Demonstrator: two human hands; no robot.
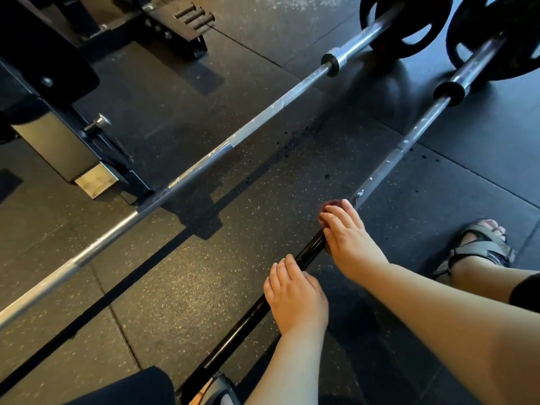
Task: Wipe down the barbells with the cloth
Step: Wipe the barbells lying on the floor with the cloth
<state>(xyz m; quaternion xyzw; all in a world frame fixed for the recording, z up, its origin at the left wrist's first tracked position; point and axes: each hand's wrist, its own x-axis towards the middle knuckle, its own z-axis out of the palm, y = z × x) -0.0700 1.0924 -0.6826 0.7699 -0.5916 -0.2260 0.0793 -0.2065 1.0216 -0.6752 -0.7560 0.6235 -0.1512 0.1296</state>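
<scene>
While the near barbell (409, 144) is lying on the floor (204, 287), the right hand (350, 238) is clasping a dark red cloth (329, 206) round its shaft. The left hand (295, 299) is gripping the shaft just beside. The second barbell (204, 159) is lying alongside, apart.

Near barbell (309, 250) glossy black; far barbell (204, 161) dull scuffed steel; floor (190, 287) matt speckled rubber.

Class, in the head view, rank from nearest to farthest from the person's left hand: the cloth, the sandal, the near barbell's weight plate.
From the left hand:
1. cloth, just ahead along the near barbell, under the right hand.
2. sandal, off to the right on the floor.
3. weight plate, at that barbell's far end, top right.
</scene>
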